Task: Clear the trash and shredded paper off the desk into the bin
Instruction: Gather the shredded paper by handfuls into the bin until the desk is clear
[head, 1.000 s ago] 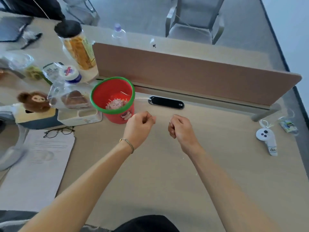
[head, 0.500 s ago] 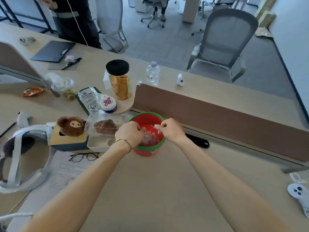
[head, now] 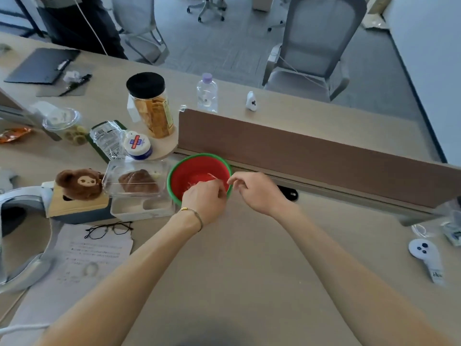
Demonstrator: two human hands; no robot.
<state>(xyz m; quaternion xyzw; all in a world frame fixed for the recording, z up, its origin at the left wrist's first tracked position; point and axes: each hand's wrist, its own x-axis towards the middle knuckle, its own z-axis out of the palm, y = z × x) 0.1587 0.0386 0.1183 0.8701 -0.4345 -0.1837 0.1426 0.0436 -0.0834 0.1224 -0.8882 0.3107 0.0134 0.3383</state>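
Observation:
A red bin with a green rim (head: pixel 189 166) stands on the desk against the brown divider. My left hand (head: pixel 205 199) hovers over the bin's front half with its fingers curled downward, and thin pale strips of shredded paper (head: pixel 212 176) show at its fingertips inside the bin. My right hand (head: pixel 255 191) is just right of the rim, thumb and forefinger pinched together near the left fingertips, with nothing clearly visible between them. The bin's bottom is mostly hidden by my left hand.
Left of the bin are a clear box with pastry (head: pixel 136 182), a plush bear (head: pixel 79 183), glasses (head: pixel 108 229) on a printed sheet, a snack jar (head: pixel 152 106) and a headset (head: pixel 20 236). A white controller (head: pixel 426 255) lies at the right. The brown divider (head: pixel 311 151) runs behind.
Both hands moved from the bare desk up to the bin. Since half a second ago the left hand has moved over the bin's front and the right hand has shifted to its right rim.

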